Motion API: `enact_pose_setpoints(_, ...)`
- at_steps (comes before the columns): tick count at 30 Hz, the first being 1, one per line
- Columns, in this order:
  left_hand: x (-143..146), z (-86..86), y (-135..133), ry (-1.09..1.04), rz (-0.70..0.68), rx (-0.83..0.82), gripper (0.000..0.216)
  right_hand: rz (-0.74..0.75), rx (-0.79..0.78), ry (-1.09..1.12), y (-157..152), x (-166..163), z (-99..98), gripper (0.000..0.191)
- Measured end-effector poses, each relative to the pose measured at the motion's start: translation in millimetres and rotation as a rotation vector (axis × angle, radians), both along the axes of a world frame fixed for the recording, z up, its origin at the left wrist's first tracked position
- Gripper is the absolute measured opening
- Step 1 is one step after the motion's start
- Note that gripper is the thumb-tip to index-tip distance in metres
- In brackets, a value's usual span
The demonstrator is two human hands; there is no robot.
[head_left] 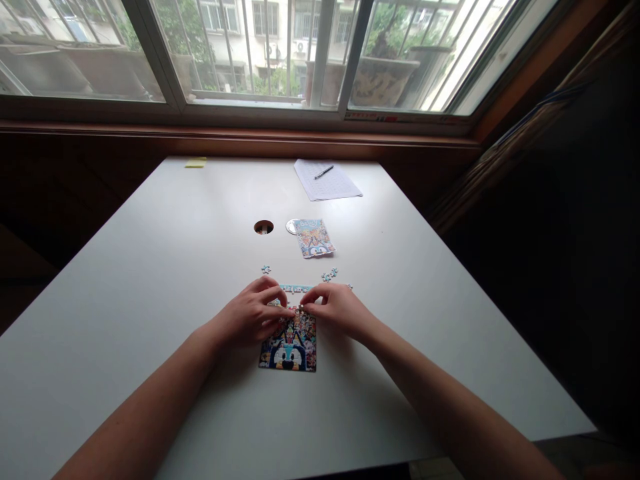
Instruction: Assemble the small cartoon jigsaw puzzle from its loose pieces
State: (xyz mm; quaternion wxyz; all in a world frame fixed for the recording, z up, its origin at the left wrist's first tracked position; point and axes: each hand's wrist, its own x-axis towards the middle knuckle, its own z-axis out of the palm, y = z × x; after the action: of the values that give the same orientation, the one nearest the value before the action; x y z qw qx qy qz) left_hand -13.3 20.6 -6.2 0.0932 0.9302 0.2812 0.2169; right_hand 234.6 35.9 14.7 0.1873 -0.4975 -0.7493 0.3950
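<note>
A person's 2 bare forearms reach in across a white counter (150, 267), where a partly assembled jigsaw puzzle (289, 353) lies flat between them, its lower part showing a blue cartoon dog's face. The left hand (260, 310) bends over the puzzle's upper left, fingertips at its top edge; whether that grip holds anything cannot be told from this view. Opposite, at the upper right, the right hand (340, 309) pinches what appears to be a small dark puzzle piece (301, 308) between thumb and forefinger.

Just beyond the fingers, a pale-blue strip of joined pieces (295, 289) runs crosswise, apart from the main section. Loose light-blue pieces lie past it, some at left (266, 269) and 2 at right (334, 272). Farther back, a printed picture sheet (316, 239) bearing a similar dog face overlaps a round silver disc (291, 227), to the right of a round hole (263, 227) in the counter. Near the far edge, a pen (324, 173) rests on white paper (330, 183), while a yellow note (195, 162) sits at the left. Behind, a barred window (340, 60) frames planters (383, 80), greenery and a pale building (267, 23).
</note>
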Motion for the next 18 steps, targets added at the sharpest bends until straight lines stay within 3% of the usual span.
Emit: enact_pose_setpoints(18, 2.9, 0.9, -1.5, 0.019, -0.017, 0.006, 0.031, 0.012, -0.027, -0.022, -1.9, 1.7, 1.6, 0.007)
